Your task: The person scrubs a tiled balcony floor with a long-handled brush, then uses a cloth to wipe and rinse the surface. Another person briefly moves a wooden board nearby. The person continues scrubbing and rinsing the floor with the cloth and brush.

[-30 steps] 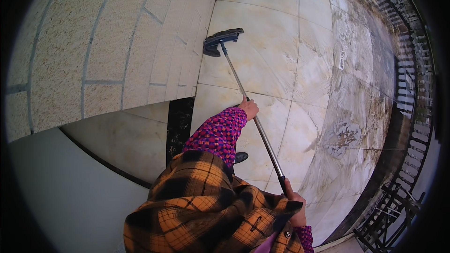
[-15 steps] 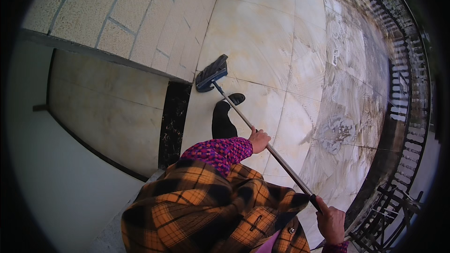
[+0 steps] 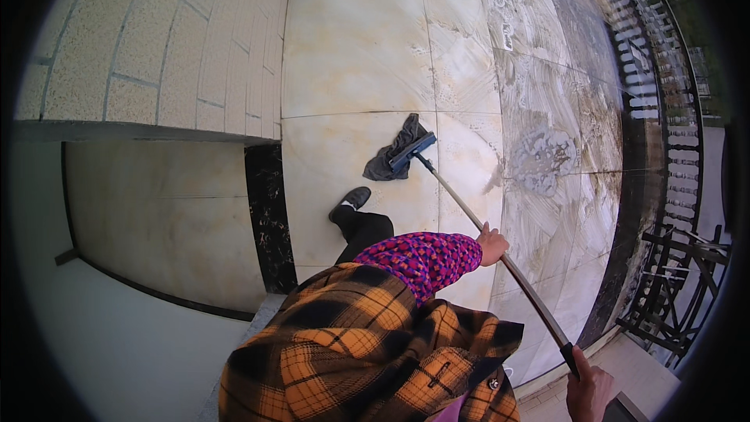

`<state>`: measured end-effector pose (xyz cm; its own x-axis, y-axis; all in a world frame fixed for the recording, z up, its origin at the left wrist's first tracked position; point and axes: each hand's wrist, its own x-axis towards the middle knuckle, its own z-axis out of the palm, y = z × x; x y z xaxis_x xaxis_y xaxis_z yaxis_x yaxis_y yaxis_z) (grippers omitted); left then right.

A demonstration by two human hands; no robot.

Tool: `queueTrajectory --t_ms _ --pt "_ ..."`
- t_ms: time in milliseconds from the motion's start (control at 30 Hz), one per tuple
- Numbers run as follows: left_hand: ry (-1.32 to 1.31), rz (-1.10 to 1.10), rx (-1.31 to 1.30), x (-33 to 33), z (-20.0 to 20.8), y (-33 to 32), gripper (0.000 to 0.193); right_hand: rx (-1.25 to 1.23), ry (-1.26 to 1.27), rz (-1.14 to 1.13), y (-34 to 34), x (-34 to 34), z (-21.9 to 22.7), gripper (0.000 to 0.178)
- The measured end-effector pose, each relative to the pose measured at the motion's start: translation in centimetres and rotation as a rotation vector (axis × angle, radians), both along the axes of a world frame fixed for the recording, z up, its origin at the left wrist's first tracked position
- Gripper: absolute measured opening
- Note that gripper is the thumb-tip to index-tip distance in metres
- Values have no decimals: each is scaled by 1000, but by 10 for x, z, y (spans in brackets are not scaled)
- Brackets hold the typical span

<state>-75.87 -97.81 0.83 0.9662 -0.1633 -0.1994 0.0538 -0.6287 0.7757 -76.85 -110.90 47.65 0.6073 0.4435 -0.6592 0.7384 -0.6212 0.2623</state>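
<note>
A mop with a long metal pole (image 3: pixel 539 295) slants across the view, its blue head (image 3: pixel 412 153) resting on the tiled floor. Dark grey cloth (image 3: pixel 394 148) hangs from the head and lies spread on the tiles. My left hand (image 3: pixel 492 245), below a purple patterned sleeve, is wrapped round the middle of the pole. At the lower right, my right hand (image 3: pixel 590 392) grips the black end of the handle (image 3: pixel 570 359). My foot in a dark shoe (image 3: pixel 353 198) stands to the left of the mop head.
A pale brick wall (image 3: pixel 156 55) runs along the left, above a doorway with a black marble threshold (image 3: pixel 269 215). To the right, the floor is streaked with dirt around a foamy patch (image 3: pixel 544 158). Beyond stand a balustrade (image 3: pixel 682 160) and a dark wooden frame (image 3: pixel 676 289).
The mop head has moved right, away from the wall corner, and its cloth is now spread out behind it. Both hands have shifted right with the pole. Another person's shoes have left the view.
</note>
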Motion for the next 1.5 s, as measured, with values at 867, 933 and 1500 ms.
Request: queueTrajectory --t_ms 867,933,1500 --pt "44 163 489 4 -93 259 23 494 260 -348 85 -20 -295 68" --pt "86 238 441 15 -86 296 28 556 296 -325 133 0 -312 67" --pt "59 501 547 110 -36 528 35 834 538 -263 396 146 -321 60"
